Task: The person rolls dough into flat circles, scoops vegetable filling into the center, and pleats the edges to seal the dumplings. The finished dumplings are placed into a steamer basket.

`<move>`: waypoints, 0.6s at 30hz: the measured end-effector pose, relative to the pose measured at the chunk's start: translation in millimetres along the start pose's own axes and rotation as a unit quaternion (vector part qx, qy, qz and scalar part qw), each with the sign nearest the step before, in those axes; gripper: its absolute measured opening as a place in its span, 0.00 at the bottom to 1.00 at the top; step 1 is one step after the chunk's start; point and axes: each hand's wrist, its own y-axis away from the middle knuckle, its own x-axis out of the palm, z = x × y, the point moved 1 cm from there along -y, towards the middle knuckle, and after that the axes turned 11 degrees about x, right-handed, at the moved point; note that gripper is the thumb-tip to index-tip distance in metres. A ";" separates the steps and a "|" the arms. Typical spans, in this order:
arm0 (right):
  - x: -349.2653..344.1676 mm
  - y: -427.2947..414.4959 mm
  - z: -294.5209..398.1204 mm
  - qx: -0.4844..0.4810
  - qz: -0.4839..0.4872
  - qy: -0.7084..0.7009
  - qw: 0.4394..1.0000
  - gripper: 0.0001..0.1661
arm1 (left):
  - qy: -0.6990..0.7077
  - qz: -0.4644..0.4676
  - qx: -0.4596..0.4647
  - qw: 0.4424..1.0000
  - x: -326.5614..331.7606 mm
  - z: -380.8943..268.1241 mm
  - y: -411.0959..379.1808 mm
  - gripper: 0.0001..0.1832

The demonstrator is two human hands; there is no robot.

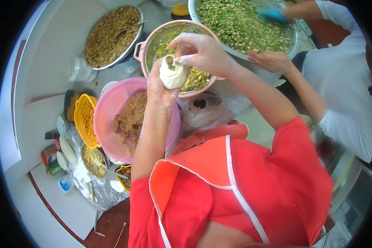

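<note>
A pleated white dough bun (pixel 172 76) sits in my left hand (pixel 158 82), its top still open around a brownish-green filling. My right hand (pixel 198 51) pinches the dough rim at the bun's upper edge. Both hands are dusted with flour and hover over a pink-rimmed colander (pixel 145 62) of chopped green and yellow filling. Below my left forearm lies a large pink plastic basket (pixel 107 99) holding a brown minced filling (pixel 128 116).
A co-worker's blue-gloved hand (pixel 272 15) and bare hand (pixel 271 62) are at a big basin (pixel 232 54) of chopped greens. A metal bowl of brown filling (pixel 111 37), a yellow basket (pixel 77 114), a small bowl (pixel 94 161) and a rolling pin (pixel 92 192) stand left on the floured table.
</note>
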 end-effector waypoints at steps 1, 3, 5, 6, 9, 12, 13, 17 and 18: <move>-1.3 -0.6 1.2 0.007 0.001 -0.012 1.000 0.08 | -0.020 0.004 0.021 1.000 -1.7 -0.2 -1.2 0.14; -0.7 1.8 5.7 -0.018 0.036 0.060 0.997 0.07 | -0.071 -0.015 0.030 0.997 -3.5 -3.9 -1.7 0.13; 2.0 4.7 9.2 -0.116 0.037 0.171 0.978 0.07 | -0.042 -0.003 0.014 0.999 -11.7 -4.4 -5.7 0.13; 2.2 5.4 10.4 -0.092 0.047 0.145 0.984 0.08 | -0.028 0.002 0.003 1.000 -7.6 -3.1 -2.9 0.12; 0.5 3.3 13.1 -0.101 0.004 0.147 0.984 0.08 | -0.216 -0.027 0.065 0.974 14.8 -12.1 13.1 0.13; -2.5 2.6 34.3 -0.037 -0.005 0.021 0.999 0.08 | -0.240 0.113 0.091 0.960 39.8 -32.6 34.1 0.34; -2.7 3.4 40.3 -0.011 -0.014 -0.031 0.999 0.08 | -0.201 0.141 0.116 0.962 51.6 -30.3 44.9 0.36; 8.9 12.7 37.8 -0.052 -0.057 0.059 0.995 0.08 | -0.169 0.066 0.178 0.967 31.8 -16.3 33.5 0.33; 9.2 12.2 36.8 -0.110 -0.080 0.129 0.982 0.09 | -0.146 0.058 0.162 0.974 28.3 -14.3 34.3 0.30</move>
